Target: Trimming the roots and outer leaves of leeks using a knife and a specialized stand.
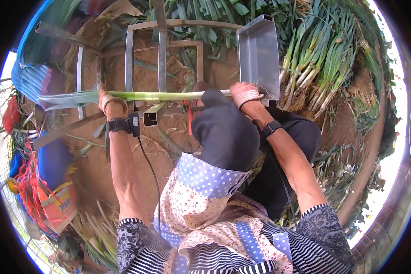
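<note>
A single long leek [169, 96] lies level across in front of me, its white end to the right and its blue-green leaves to the left. My left hand [112, 104] is closed around the leafy part. At the white end, the fingers of my right hand [244, 95] are wrapped around the stalk. Pale bands circle both hands. Below the stalk is the open end of a square metal tube [151, 118], part of a metal frame [162, 61]. Just beyond my right hand stands a grey metal channel [259, 57].
Leeks with roots [313, 59] are heaped at the right. Cut green leaves [205, 11] lie along the far side. At the left, red plastic strips [34, 187] hang over a cardboard box [59, 208]. More leeks [96, 237] lie at lower left.
</note>
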Motion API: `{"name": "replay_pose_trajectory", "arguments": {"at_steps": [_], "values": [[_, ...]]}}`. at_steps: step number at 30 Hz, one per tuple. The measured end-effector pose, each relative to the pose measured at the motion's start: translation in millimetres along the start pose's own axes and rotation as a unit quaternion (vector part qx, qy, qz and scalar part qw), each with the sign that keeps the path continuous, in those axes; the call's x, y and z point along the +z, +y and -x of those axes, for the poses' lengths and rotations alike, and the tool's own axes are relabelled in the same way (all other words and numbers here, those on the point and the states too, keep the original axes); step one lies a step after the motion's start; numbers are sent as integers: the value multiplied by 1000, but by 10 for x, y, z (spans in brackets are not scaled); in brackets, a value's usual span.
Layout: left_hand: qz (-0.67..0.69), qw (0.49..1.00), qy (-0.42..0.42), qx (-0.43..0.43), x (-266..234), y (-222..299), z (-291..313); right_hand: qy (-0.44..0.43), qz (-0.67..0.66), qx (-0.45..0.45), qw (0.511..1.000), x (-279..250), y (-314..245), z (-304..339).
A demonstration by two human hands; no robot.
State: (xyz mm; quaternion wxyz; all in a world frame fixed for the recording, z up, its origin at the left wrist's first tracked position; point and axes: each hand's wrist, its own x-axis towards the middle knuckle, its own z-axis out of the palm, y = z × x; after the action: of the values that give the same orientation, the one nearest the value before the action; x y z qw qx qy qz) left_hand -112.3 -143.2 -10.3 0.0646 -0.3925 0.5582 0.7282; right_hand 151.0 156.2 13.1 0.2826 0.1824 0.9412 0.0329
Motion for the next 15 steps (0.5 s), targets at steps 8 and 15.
{"name": "replay_pose_trajectory", "arguments": {"at_steps": [8,15], "values": [[-21,1000,-16,-7,3,-52,48,45,-4,-15,999,55,49,59],[-98,990,-96,-39,-435,92,-139,158,-227,-23,961,-863,190,335]]}}
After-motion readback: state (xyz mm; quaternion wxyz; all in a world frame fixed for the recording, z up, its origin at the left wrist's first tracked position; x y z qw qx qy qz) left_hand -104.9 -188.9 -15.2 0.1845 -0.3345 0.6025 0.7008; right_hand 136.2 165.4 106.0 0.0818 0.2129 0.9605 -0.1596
